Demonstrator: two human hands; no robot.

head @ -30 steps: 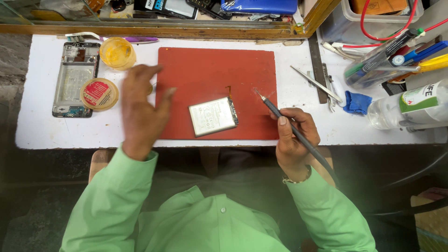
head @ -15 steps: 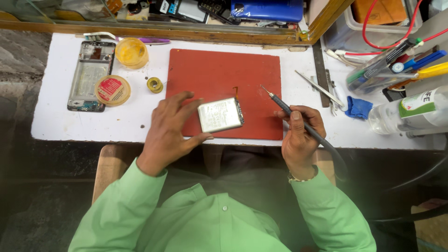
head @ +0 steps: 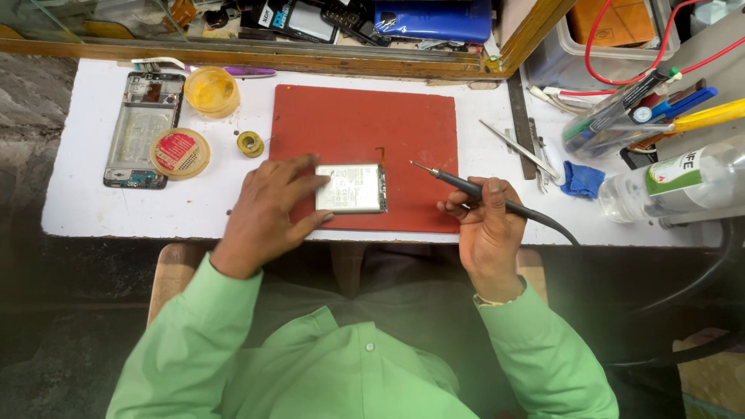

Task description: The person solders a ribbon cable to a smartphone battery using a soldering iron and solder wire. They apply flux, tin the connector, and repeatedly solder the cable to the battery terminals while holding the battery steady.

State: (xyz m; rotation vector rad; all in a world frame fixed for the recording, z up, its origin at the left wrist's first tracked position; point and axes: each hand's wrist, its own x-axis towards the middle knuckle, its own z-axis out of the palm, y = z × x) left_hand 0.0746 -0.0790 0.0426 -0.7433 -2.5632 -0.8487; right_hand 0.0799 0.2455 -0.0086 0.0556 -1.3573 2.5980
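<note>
1. Now, in the head view, the left hand [head: 268,206] has come back from the far-left side of the counter [head: 93,209] and lies flat against the left edge of the battery [head: 351,188], fingers spread and bracing rather than gripping it.
2. That steadies the part for tip work, I judge.
3. Right of the battery, the right hand [head: 487,229] is closed around the soldering iron [head: 481,191], as before; its thin metal tip points at the battery.
4. Under the battery lies the red mat [head: 365,124], matte and rectangular.
5. Left of it sit a small solder spool [head: 250,143], a round flat tin [head: 179,152] and an opened phone frame [head: 143,128].
</note>
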